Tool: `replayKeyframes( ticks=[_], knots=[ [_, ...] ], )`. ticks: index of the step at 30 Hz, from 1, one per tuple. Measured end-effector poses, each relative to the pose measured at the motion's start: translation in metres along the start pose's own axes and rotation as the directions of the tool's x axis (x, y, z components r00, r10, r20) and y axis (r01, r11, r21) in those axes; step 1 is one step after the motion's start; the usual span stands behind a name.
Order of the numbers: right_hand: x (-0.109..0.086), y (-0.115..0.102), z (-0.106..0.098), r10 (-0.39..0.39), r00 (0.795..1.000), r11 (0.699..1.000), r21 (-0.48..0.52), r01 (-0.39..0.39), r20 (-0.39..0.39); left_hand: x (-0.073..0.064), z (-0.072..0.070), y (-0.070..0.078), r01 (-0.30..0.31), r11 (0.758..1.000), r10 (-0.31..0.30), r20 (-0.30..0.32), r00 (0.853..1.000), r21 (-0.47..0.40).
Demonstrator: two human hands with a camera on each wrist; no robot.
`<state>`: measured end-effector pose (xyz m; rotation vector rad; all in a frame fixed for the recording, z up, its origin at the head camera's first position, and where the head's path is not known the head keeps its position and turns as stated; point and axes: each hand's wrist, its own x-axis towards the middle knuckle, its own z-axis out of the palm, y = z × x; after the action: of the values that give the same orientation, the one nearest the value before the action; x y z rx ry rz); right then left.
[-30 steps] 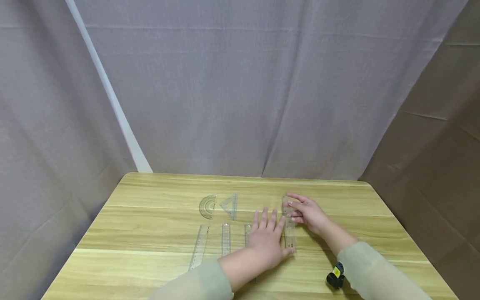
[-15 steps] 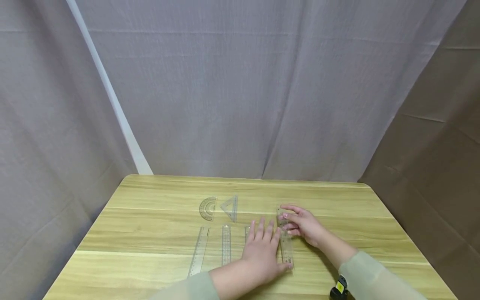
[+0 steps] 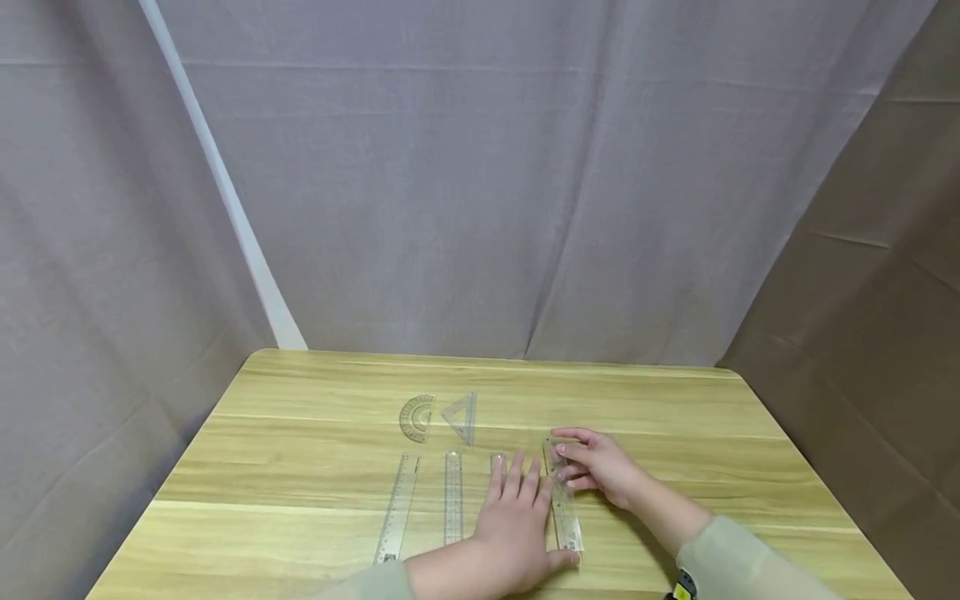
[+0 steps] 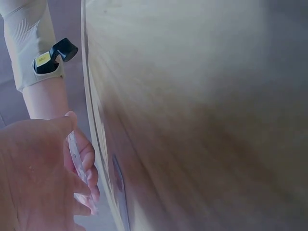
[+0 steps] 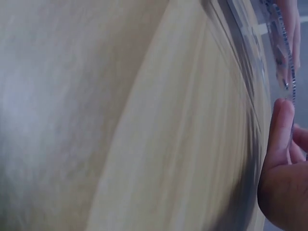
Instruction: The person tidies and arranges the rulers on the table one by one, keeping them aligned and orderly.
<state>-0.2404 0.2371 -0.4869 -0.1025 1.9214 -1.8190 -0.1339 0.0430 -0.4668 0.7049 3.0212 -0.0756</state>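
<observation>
My right hand (image 3: 611, 473) pinches a clear plastic ruler (image 3: 566, 521) between thumb and fingers near its far end. Straight and spread, the fingers of my left hand (image 3: 513, 525) lie along the ruler's left side, with the thumb at its near end. In the right wrist view the clear ruler (image 5: 281, 48) appears raised above the table. Beneath my left hand lies another ruler (image 3: 497, 459), mostly hidden. To the left are two more clear rulers, a wider one (image 3: 397, 508) and a narrower one (image 3: 453, 500).
A clear protractor (image 3: 410, 417) and a small triangular set square (image 3: 469, 421) lie farther back on the wooden table (image 3: 300, 433). Grey curtains (image 3: 420, 208) hang behind and at the sides. A black wrist camera (image 3: 682, 587) sits at my right sleeve.
Both hands have moved nearer to me and slightly left, carrying the clear ruler with them. The protractor, set square and other rulers have kept their places on the table.
</observation>
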Motion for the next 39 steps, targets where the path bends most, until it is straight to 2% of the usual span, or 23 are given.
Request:
replayKeyframes(
  ticks=[4,11,18,39],
  knots=[
    [-0.001,0.0,0.007,0.016,1.0,1.0,-0.007,-0.016,-0.007,-0.005,0.002,-0.002,-0.009,1.0,0.009,0.002,1.0,-0.007],
    [-0.003,0.001,0.018,0.017,0.999,0.998,-0.058,-0.019,-0.042,-0.011,0.002,-0.005,-0.025,1.0,0.025,0.047,0.999,-0.002],
    [-0.004,0.0,0.026,0.028,0.997,0.994,-0.099,-0.035,-0.073,-0.012,0.007,-0.009,-0.034,0.997,0.04,0.086,0.996,-0.065],
    [-0.006,-0.005,0.035,0.058,0.996,0.983,-0.17,-0.07,-0.073,-0.015,0.009,-0.015,-0.055,0.998,0.059,0.135,0.989,-0.039]
  ],
)
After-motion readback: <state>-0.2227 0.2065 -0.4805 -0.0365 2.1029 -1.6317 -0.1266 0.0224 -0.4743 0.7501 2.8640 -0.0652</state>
